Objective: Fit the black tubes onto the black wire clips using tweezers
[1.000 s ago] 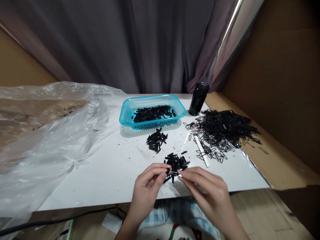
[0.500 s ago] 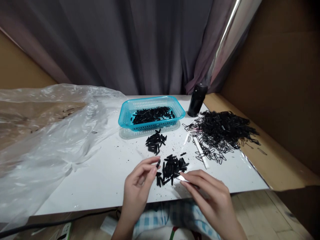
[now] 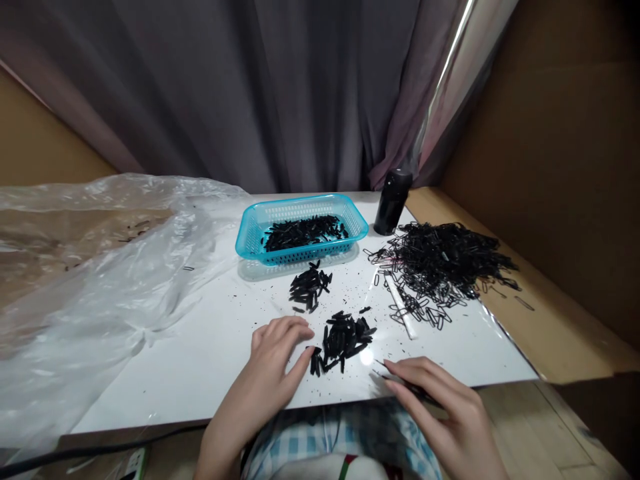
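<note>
Board (image 3: 200, 360) under left hand (image 3: 273, 360) fingers: white, smooth, glossy, mirrors the basket. Small black pieces (image 3: 345, 337) at those fingertips: matt, plastic-looking. Beyond them, basket (image 3: 246, 233): turquoise perforated plastic, slight sheen. Clips (image 3: 445, 257) ahead of right hand (image 3: 440, 407) fingers: thin black wire. Bag (image 3: 100, 287) left of the fingers: clear crinkled film, shiny. Curtain (image 3: 275, 87): matt grey cloth
</note>
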A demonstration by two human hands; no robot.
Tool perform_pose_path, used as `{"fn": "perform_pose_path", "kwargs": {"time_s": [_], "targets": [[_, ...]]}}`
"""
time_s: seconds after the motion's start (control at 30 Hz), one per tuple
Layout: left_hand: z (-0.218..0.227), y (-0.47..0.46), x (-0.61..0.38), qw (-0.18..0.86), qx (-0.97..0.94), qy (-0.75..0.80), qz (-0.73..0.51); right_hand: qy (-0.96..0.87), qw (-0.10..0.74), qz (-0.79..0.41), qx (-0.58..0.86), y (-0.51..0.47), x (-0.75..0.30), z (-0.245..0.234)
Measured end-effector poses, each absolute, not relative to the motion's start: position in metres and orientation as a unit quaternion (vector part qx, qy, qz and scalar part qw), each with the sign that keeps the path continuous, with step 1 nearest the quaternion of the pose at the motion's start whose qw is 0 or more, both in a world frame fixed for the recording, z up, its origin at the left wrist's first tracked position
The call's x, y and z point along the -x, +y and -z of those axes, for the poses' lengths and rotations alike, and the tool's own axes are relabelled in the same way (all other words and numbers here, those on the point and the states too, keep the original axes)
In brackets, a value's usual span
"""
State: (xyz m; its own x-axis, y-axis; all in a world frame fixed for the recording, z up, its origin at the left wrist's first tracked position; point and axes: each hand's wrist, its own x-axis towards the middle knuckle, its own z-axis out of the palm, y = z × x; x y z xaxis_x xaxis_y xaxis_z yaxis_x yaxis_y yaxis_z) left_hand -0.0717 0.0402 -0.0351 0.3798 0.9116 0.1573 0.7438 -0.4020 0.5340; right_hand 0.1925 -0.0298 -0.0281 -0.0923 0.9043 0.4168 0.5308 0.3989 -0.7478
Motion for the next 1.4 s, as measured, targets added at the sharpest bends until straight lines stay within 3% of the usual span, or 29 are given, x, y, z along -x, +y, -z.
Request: {"fn": "perform_pose_path", "kwargs": {"time_s": [0.2,0.4,0.53,1.03,1.4], "targets": [[0.035,0.035,0.079,0.212,-0.816,0.493,-0.217,-0.704,0.445,-0.237,0.500,-0.029,-0.188,0.033],[0.040,0.036,0.067,0.213,-0.781,0.491,-0.322,-0.691,0.454,-0.271,0.493,-0.026,-0.177,0.035],[0.039,0.032,0.056,0.270,-0.741,0.482,-0.383,-0.687,0.461,-0.270,0.492,-0.022,-0.169,0.034],[0.031,0.022,0.042,0.425,-0.635,0.470,-0.443,-0.732,0.518,-0.110,0.428,-0.013,-0.146,0.029],[0.033,0.017,0.042,0.408,-0.674,0.414,-0.457,-0.751,0.502,-0.096,0.418,-0.013,-0.145,0.028]]}}
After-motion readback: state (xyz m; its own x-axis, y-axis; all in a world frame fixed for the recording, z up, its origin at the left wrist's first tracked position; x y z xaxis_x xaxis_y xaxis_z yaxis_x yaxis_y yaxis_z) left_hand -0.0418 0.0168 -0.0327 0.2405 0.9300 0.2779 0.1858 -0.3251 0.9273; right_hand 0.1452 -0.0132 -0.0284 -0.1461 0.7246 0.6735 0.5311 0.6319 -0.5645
